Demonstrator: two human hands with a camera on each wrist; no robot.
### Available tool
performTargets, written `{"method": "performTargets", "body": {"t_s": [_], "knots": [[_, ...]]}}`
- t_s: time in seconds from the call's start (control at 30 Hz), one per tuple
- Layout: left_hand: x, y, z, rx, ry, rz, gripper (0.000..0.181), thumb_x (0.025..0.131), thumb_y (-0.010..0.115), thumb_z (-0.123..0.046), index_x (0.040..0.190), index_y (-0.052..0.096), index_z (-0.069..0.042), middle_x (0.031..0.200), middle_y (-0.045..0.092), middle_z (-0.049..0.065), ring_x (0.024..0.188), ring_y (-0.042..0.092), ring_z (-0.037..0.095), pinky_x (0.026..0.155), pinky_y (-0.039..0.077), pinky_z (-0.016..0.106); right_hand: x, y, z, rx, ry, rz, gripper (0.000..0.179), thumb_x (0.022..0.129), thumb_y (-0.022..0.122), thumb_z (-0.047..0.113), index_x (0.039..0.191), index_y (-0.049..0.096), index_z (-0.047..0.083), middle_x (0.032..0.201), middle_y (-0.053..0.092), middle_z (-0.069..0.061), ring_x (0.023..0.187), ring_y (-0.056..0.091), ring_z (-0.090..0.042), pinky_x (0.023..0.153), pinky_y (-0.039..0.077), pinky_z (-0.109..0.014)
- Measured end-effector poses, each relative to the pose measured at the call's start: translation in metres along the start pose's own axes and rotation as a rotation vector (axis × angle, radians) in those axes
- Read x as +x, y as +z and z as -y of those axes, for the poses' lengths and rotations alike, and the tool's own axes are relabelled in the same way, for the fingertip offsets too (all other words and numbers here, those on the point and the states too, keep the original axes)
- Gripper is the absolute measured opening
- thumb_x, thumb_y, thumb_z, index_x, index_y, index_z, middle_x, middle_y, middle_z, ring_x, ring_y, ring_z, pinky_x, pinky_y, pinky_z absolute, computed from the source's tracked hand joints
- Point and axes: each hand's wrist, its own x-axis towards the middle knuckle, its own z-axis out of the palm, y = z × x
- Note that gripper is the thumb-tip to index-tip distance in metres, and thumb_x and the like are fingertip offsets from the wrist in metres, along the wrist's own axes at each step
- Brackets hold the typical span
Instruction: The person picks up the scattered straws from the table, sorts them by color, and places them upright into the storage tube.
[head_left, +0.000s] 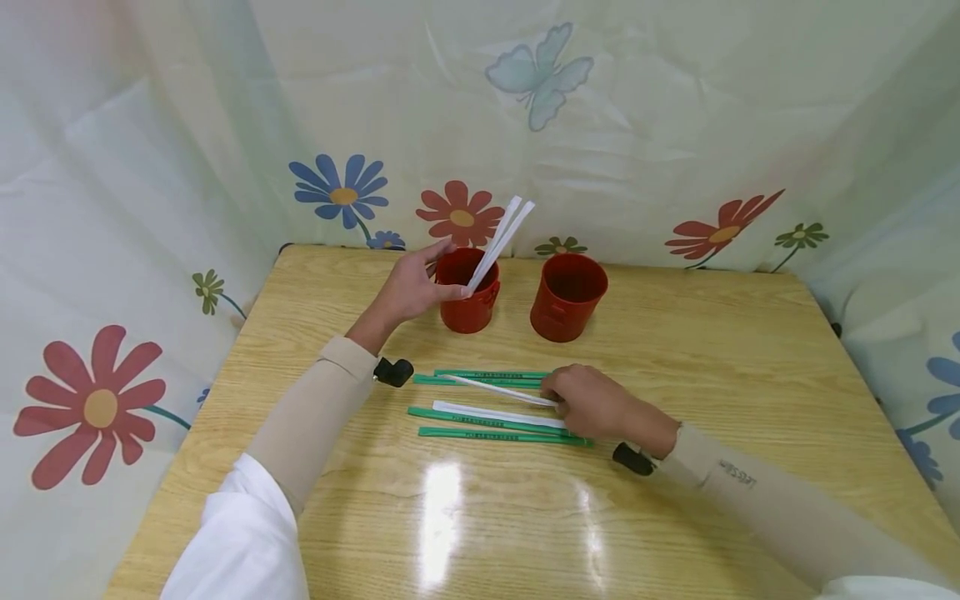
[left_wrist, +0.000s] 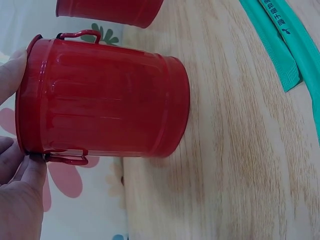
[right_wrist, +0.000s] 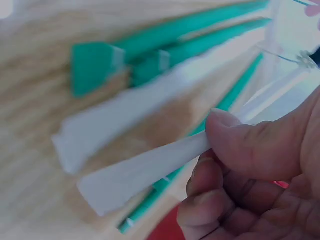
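Note:
My left hand (head_left: 411,287) grips the rim of the left red bucket (head_left: 467,317), thumb on one side and fingers on the other, by a small handle in the left wrist view. Two white paper-wrapped straws (head_left: 501,237) stand in this bucket, leaning right. Over the table, my right hand (head_left: 596,404) pinches another white wrapped straw (right_wrist: 145,172) between thumb and fingers near one end. Below it lies one more white wrapped straw (right_wrist: 120,115), among several green wrapped straws (head_left: 480,434) with dark print.
A second red bucket (head_left: 566,317) stands to the right of the first, near the table's back edge. The wooden table (head_left: 720,358) meets a hanging curtain (head_left: 637,125) with flower prints at the back and sides.

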Motion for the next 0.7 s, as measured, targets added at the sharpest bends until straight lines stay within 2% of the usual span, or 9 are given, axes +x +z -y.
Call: {"method": "performTargets", "body": {"t_s": [0.2,0.37,0.57,0.7], "knots": [[0.000,-0.001,0.003,0.014,-0.009,-0.013,0.087,0.081,0.082,-0.028,0.154,0.035,-0.016,0.150,0.049,0.002,0.140,0.046,0.027,0.107,0.050,0.043,0.001,-0.019,0.003,0.089,-0.031,-0.126,0.021,0.083,0.061,-0.007,0.077,0.061,0.013,0.066,0.050,0.006,0.061,0.042,-0.008,0.056,0.036,-0.019],[0.002,0.005,0.002,-0.008,0.020,0.012,0.089,0.081,0.082,-0.030,0.155,0.033,-0.016,0.152,0.047,0.003,0.141,0.046,0.027,0.108,0.048,0.041,0.001,-0.035,0.007,0.246,0.013,-0.237,0.017,0.086,0.067,-0.004,0.081,0.063,0.012,0.069,0.054,0.004,0.065,0.046,-0.010,0.057,0.040,-0.021],[0.000,0.004,0.003,0.004,0.009,-0.001,0.089,0.081,0.082,-0.031,0.154,0.034,-0.017,0.152,0.047,0.004,0.141,0.045,0.028,0.109,0.048,0.044,0.012,-0.046,0.015,0.382,-0.071,-0.399,0.016,0.084,0.070,-0.006,0.083,0.064,0.009,0.074,0.060,-0.003,0.070,0.053,-0.014,0.062,0.049,-0.023],[0.000,0.003,0.002,0.020,0.014,-0.002,0.087,0.082,0.081,-0.031,0.154,0.035,-0.016,0.151,0.048,0.002,0.140,0.046,0.028,0.108,0.049,0.043,0.022,-0.054,0.019,0.490,-0.067,-0.465,0.012,0.084,0.070,-0.007,0.085,0.064,0.004,0.078,0.064,-0.009,0.072,0.057,-0.017,0.066,0.053,-0.021]]}}
